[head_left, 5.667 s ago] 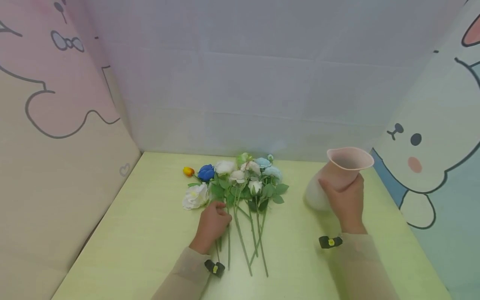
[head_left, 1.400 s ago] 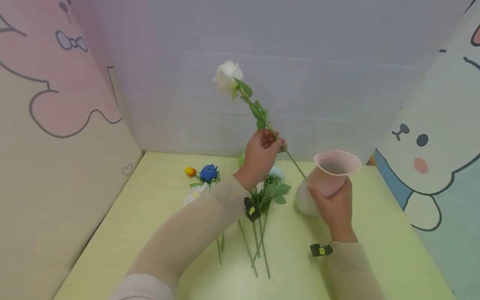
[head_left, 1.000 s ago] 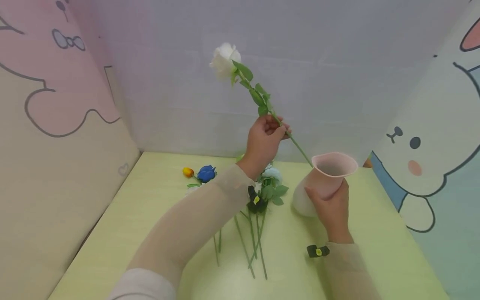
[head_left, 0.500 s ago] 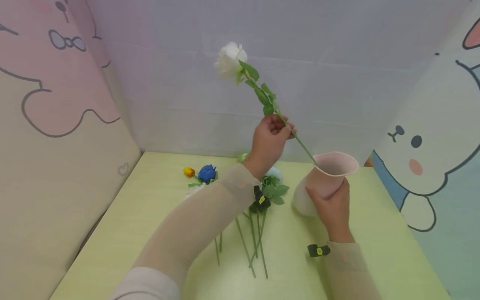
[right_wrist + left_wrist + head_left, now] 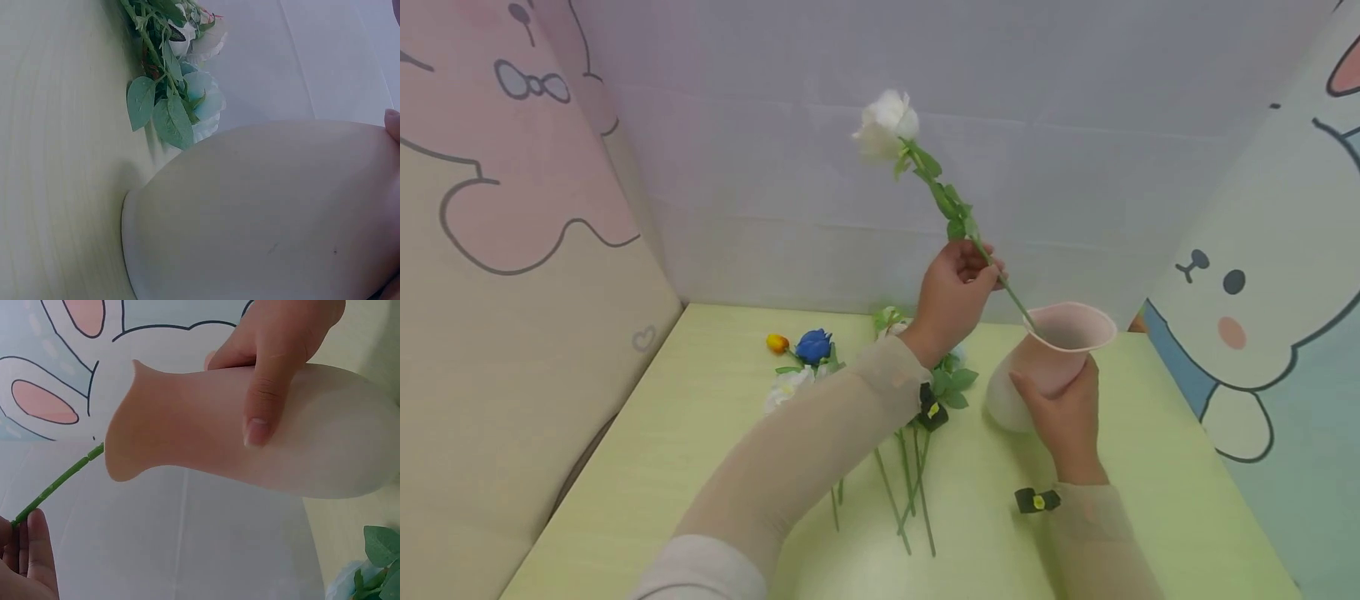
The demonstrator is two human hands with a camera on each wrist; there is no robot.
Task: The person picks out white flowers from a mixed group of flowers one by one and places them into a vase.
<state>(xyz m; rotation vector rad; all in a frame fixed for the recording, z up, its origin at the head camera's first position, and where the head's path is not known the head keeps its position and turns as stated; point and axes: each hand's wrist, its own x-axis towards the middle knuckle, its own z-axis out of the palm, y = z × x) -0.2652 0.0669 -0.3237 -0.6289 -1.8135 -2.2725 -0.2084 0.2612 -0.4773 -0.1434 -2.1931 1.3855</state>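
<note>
In the head view my left hand (image 5: pixel 957 292) pinches the green stem of a white artificial rose (image 5: pixel 891 125), its bloom up and to the left. The stem's lower end passes over the rim into the mouth of a pink-and-white vase (image 5: pixel 1026 375). My right hand (image 5: pixel 1067 412) grips the vase round its neck and tilts it slightly. From the left wrist, the stem (image 5: pixel 59 481) runs from my fingertips into the flared mouth, and the right thumb (image 5: pixel 265 406) lies along the vase's side. The right wrist view shows the vase's base (image 5: pixel 131 244) at the table.
Several artificial flowers lie on the pale yellow table (image 5: pixel 700 467), partly hidden by my left arm: a blue rose (image 5: pixel 815 346), an orange tulip (image 5: pixel 777 343), a white bloom (image 5: pixel 790 387) and green leaves (image 5: pixel 953 385). A fabric wall (image 5: pixel 737 208) stands behind the table.
Since the earliest frame, my left hand has lifted the white rose from the pile and carried it right. Its stem tip has gone from beside the vase into the mouth. The right hand keeps its grip.
</note>
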